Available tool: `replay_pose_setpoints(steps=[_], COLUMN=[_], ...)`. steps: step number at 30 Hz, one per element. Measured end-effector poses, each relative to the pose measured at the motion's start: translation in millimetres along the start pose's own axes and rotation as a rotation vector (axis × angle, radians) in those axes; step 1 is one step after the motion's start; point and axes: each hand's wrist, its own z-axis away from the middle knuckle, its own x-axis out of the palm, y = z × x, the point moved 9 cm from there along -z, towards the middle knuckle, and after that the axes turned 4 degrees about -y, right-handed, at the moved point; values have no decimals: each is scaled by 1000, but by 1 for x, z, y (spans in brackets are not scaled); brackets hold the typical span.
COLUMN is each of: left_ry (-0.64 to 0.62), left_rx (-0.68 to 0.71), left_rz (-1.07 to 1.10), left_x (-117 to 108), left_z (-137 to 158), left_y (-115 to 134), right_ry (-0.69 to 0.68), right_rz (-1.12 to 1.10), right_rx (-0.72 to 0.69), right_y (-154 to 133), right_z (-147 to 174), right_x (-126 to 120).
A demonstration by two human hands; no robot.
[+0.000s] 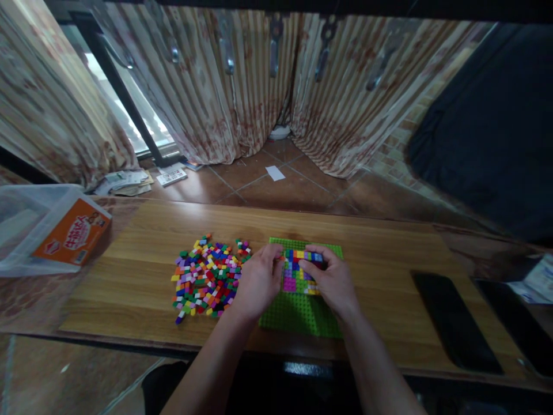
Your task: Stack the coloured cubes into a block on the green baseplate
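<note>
A green studded baseplate (298, 320) lies on the wooden table. On its middle is a block of small multicoloured toy bricks (295, 274), in yellow, blue, purple, magenta and white. My left hand (258, 282) is at the block's left edge, thumb and fingers closed together. A speck of orange-red shows at its fingertips, too small to name. My right hand (334, 282) grips the block's right side, thumb on top and fingers curled round the far corner. To the left of my left hand spreads a loose pile of small coloured bricks (207, 279).
A clear plastic box (34, 202) with an orange label stands at the table's left end. Two dark flat slabs (455, 323) lie at the right. Beyond the table are papers (123, 181) on the tiled floor, striped curtains (242, 104) and a dark cloth-covered shape (488, 132).
</note>
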Motion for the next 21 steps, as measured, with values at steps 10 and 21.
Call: replay_pose_setpoints(steps=[10, 21], left_ry=[-52, -3], left_rx=[10, -66], left_rz=[-86, 50], left_x=[5, 2], left_z=[-6, -4], left_y=[7, 1], right_ry=[-34, -38], right_rz=[49, -4], right_rx=[6, 28], right_y=[3, -4], right_z=[1, 4], right_x=[1, 6])
